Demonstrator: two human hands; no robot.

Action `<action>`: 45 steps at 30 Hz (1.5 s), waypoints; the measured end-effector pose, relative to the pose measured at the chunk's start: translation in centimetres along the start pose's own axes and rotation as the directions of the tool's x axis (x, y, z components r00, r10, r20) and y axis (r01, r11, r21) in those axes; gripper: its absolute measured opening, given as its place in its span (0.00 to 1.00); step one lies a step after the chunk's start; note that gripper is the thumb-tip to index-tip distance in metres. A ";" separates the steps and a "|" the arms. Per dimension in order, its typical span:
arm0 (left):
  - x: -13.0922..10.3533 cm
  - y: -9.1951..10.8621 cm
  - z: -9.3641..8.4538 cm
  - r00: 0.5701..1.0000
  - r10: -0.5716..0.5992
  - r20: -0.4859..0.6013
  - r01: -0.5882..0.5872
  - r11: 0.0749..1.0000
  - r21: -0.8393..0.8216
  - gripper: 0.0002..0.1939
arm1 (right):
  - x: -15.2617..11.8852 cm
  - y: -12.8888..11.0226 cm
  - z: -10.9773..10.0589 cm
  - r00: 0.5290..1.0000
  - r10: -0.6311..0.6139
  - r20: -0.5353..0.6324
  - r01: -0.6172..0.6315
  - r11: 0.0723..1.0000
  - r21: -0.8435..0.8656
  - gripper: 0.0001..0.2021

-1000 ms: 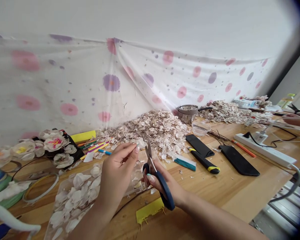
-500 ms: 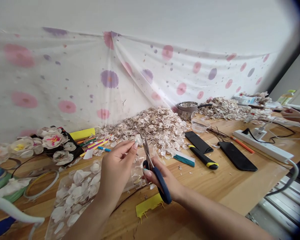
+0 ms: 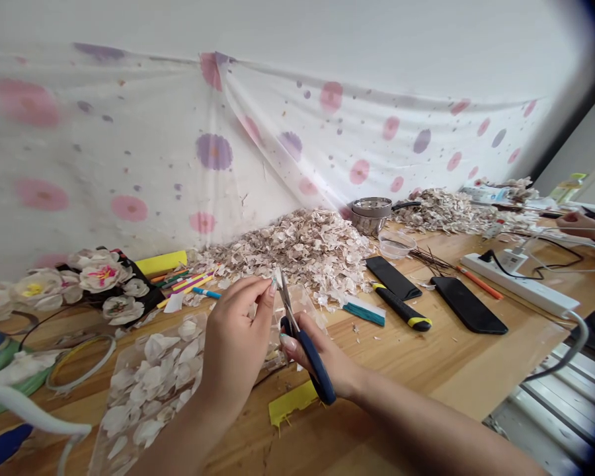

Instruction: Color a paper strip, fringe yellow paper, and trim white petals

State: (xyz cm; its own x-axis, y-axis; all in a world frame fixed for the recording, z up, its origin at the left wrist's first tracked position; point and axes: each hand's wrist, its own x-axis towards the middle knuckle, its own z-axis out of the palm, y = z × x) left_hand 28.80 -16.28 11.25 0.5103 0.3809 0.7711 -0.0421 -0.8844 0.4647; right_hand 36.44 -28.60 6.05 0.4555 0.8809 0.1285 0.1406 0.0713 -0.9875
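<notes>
My left hand (image 3: pixel 238 324) is closed in a pinch, thumb against forefinger, on a small whitish petal (image 3: pixel 277 272) whose tip peeks out above the nails. Close to its right, my right hand (image 3: pixel 330 360) grips scissors (image 3: pixel 319 370) with dark blue handles. Their blades point up and lie right beside the left fingertips, near the petal; exact contact is hard to make out. Under and left of my left forearm, a clear plastic tray (image 3: pixel 110 370) holds many pale petals (image 3: pixel 153 377). Behind both hands rises a big heap of dried petals (image 3: pixel 312 248).
On the right lie two black phones (image 3: pixel 469 304), a black-and-yellow utility knife (image 3: pixel 401 307) and a white power strip (image 3: pixel 520 284). Finished-looking flowers (image 3: pixel 104 271) sit at left. A yellow piece (image 3: pixel 292 403) lies in front. Another person's hand (image 3: pixel 588 228) shows at far right.
The scissors have moved slightly up and left towards the left fingertips, and their blades have drawn closer together. My left hand keeps its pinch. The whole view has shifted a little.
</notes>
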 end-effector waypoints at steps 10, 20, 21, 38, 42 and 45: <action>-0.1 0.1 0.0 1.000 0.000 0.002 0.000 1.000 -0.015 0.06 | 0.1 0.4 -0.1 0.999 -0.044 0.017 0.042 0.997 0.071 0.24; -0.2 0.0 -0.1 0.999 0.045 -0.023 -0.043 0.995 0.087 0.09 | 0.1 0.2 -0.1 1.000 0.009 -0.009 -0.008 0.997 0.072 0.27; -0.2 0.0 -0.1 0.998 0.056 -0.021 -0.054 0.994 0.096 0.09 | 0.1 0.3 -0.1 1.000 0.011 -0.014 -0.010 0.997 0.072 0.27; 0.1 -0.2 -0.1 1.000 0.003 -0.004 -0.003 0.999 0.037 0.08 | 0.6 -0.1 -0.3 0.995 0.085 -0.049 -0.076 0.983 0.166 0.29; 0.2 -0.2 -0.2 1.000 -0.026 0.017 0.026 1.000 0.007 0.08 | 0.7 -0.1 -0.5 0.991 0.120 -0.061 -0.108 0.978 0.181 0.28; 0.3 -0.2 -0.2 0.999 -0.047 0.017 0.047 0.999 -0.006 0.08 | 0.8 -0.2 -0.6 0.988 0.140 -0.070 -0.126 0.976 0.176 0.26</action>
State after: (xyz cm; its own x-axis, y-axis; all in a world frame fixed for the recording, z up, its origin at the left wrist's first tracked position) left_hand 28.77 -15.91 11.43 0.5264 0.4176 0.7406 -0.0230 -0.8637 0.5035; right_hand 37.30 -28.24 6.42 0.5309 0.8474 -0.0055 -0.0751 0.0406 -0.9964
